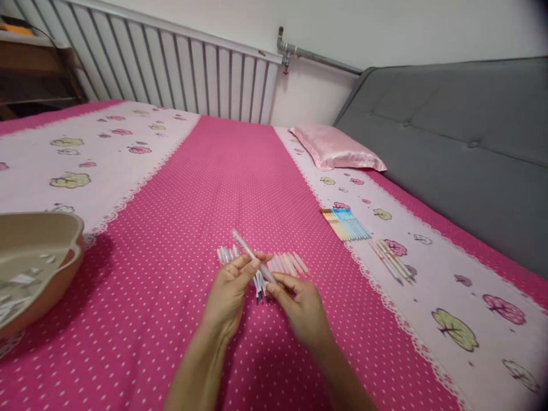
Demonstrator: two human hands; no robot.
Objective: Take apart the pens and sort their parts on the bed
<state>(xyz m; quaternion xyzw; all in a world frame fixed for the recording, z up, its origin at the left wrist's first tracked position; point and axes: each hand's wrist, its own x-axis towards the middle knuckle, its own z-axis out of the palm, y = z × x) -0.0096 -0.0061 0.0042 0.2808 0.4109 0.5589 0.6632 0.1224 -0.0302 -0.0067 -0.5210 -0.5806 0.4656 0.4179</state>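
Between both hands I hold a slim, pale pen [245, 244], tilted with its far end up and to the left. My left hand [231, 285] pinches it near the middle. The fingers of my right hand [297, 294] close on its near end. Beneath the hands lies a row of pens; pink ones [287, 264] show on the right and whitish-lilac ones [226, 254] on the left. Several white pens with dark tips [259, 291] show just below my fingers, and the hands hide the middle of the row.
On the right lie blue and cream pens [349, 224] in a tidy row, with several pale pens [391, 261] beside them. A basin [79, 242] holding white scraps stands at the left. Farther off are a pink pillow [336, 148], a grey headboard [449, 114] and a radiator [184, 68].
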